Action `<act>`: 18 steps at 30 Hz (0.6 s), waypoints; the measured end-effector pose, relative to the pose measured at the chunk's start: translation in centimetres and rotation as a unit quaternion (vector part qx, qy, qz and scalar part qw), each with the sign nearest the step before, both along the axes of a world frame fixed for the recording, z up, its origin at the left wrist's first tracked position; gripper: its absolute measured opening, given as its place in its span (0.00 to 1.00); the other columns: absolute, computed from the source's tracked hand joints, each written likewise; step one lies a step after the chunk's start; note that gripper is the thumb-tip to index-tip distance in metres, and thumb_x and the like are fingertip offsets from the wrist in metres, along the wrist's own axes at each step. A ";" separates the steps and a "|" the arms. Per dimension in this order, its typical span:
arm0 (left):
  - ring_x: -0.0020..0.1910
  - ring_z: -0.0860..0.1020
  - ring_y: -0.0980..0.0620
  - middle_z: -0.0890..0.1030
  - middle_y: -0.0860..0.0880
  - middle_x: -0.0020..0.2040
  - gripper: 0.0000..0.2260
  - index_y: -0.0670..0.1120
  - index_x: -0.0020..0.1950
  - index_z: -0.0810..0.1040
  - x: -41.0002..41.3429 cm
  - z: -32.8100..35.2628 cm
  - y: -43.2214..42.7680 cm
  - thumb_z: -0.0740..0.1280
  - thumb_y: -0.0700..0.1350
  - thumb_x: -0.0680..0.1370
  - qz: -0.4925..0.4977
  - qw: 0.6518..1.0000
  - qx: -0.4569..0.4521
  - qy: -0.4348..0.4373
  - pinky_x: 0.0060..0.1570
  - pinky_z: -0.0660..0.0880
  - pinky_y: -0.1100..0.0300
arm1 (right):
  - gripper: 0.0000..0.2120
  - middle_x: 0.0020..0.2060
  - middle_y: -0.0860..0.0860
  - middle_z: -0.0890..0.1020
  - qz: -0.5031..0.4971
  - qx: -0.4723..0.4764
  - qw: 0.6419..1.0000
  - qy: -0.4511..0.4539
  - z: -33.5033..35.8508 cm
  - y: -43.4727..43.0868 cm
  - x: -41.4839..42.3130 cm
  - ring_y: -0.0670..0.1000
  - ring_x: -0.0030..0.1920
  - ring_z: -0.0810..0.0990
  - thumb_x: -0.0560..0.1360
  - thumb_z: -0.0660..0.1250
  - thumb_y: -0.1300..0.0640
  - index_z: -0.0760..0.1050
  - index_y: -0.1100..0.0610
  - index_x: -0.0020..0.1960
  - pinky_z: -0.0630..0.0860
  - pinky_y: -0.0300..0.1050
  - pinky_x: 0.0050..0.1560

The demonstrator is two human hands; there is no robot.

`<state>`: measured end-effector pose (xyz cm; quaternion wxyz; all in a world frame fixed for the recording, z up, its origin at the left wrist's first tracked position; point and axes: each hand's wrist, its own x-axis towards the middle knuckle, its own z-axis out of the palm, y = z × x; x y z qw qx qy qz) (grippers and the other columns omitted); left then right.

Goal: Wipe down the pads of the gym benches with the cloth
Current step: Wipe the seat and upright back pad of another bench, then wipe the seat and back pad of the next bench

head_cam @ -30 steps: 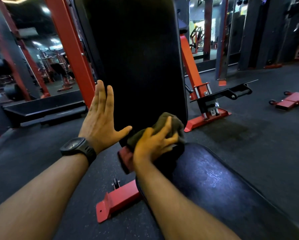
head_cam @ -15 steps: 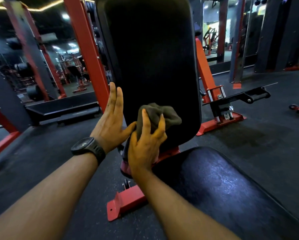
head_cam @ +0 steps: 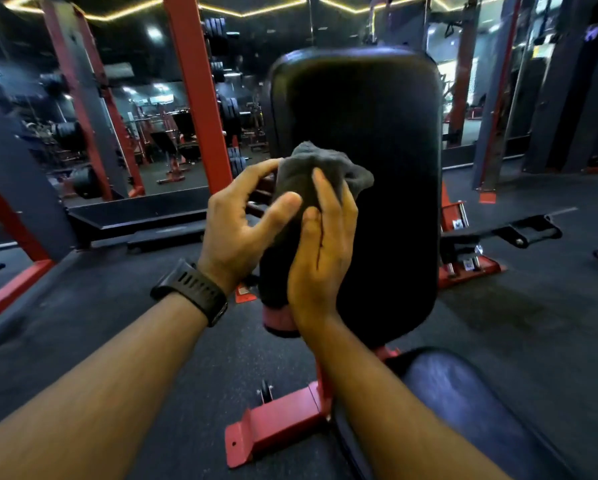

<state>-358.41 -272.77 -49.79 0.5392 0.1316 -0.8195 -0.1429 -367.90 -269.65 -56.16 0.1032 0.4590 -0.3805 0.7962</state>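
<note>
A black upright back pad (head_cam: 377,140) of a red-framed gym bench stands in front of me, with the black seat pad (head_cam: 464,403) at the lower right. A bunched dark grey cloth (head_cam: 311,174) is held up before the back pad's left part. My right hand (head_cam: 320,244) holds the cloth from below, its fingers lying up over the fabric. My left hand (head_cam: 242,223), a black watch on its wrist, pinches the cloth's left edge between thumb and fingertips.
The bench's red base foot (head_cam: 273,427) lies on the dark rubber floor. A red rack upright (head_cam: 197,91) and a low black platform (head_cam: 138,213) stand to the left. Another red bench frame (head_cam: 470,261) with a black handle sits at the right.
The cloth has risen from the pad's lower edge to mid-height. My left hand left the pad's side, curled and took the cloth's edge. The view tilted up.
</note>
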 end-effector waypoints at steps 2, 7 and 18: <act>0.54 0.81 0.54 0.81 0.52 0.55 0.19 0.43 0.64 0.76 0.7 3.8 -0.5 0.66 0.53 0.77 -0.005 1.000 0.023 0.009 0.52 0.79 0.59 | 0.20 0.72 0.60 0.70 0.045 -0.029 0.998 -0.028 3.1 -0.3 2.2 0.54 0.73 0.71 0.83 0.60 0.57 0.64 0.56 0.74 0.73 0.57 0.69; 0.54 0.81 0.59 0.81 0.56 0.54 0.11 0.48 0.61 0.76 4.1 15.6 -2.8 0.65 0.48 0.80 0.041 0.997 0.038 0.057 0.53 0.78 0.61 | 0.29 0.77 0.57 0.63 0.121 -0.026 0.986 -0.110 14.5 -2.7 6.0 0.56 0.77 0.64 0.81 0.62 0.51 0.56 0.55 0.78 0.69 0.62 0.72; 0.56 0.79 0.62 0.80 0.58 0.56 0.11 0.46 0.64 0.76 1.4 41.5 -5.4 0.60 0.46 0.84 -0.003 0.990 0.122 0.067 0.55 0.75 0.65 | 0.08 0.53 0.42 0.83 0.151 0.111 0.967 -0.174 43.3 -3.0 1.8 0.44 0.56 0.82 0.81 0.64 0.46 0.73 0.43 0.59 0.81 0.53 0.57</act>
